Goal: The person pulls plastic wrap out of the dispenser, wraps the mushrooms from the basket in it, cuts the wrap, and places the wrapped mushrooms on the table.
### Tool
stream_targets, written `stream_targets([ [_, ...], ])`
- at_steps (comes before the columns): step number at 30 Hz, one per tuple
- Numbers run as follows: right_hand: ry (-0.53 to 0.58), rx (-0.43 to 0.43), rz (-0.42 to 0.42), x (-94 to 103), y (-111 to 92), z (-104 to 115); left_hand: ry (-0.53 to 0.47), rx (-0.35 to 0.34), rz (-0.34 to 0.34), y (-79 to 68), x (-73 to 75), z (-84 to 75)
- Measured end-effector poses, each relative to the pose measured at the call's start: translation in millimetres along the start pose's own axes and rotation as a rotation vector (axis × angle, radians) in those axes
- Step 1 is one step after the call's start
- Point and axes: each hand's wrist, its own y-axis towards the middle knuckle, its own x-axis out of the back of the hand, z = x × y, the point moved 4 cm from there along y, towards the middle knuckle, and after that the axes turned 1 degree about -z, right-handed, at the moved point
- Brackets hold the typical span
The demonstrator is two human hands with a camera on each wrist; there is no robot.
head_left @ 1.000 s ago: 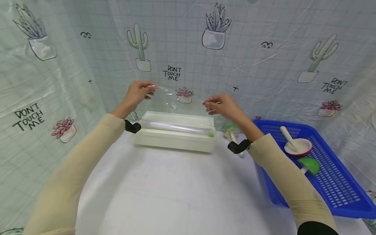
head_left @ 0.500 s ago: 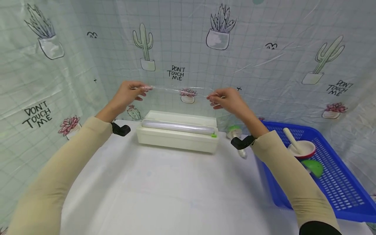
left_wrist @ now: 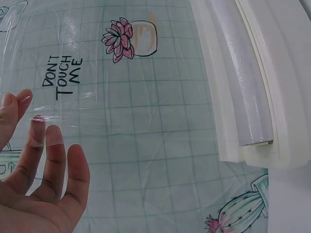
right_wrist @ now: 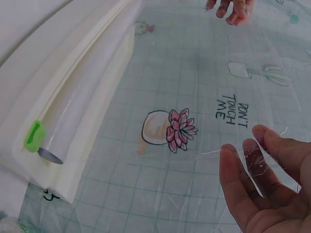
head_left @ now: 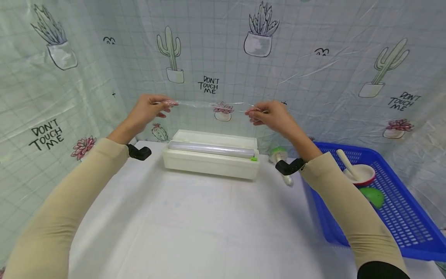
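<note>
A clear sheet of plastic wrap is stretched between my two hands, above and behind a white wrap dispenser. My left hand pinches one corner between thumb and fingers. The opposite corner is pinched by my right hand, where the film bunches at the fingertips in the right wrist view. Inside the lidless-looking dispenser lies the roll of wrap, with a green slider at its right end. Because the film is so transparent, I cannot tell where its lower edge ends.
Right of the dispenser lies a plastic-wrapped utensil with a green head. A blue basket at the right holds a red-and-white ladle and a green-headed utensil. A cactus-print sheet hangs behind the white table.
My hands have moved apart, the left going leftward, so the slack wrap has become taut between them. During the last half second they have stayed almost still.
</note>
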Motion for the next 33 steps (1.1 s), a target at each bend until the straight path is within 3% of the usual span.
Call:
stream_targets([
  [10, -0.046, -0.003, -0.009, 5.9, -2, 3, 0.0, -0.009, 0.009, 1.6, 3.0, -2.8],
  [17, -0.062, 0.04, -0.017, 6.6, -2, 6, 0.003, -0.013, 0.023, 0.0, 5.5, -3.5],
  [33, -0.042, 0.068, -0.008, 6.6, -4, 12, 0.015, -0.013, 0.037, -4.9, 11.3, -5.9],
])
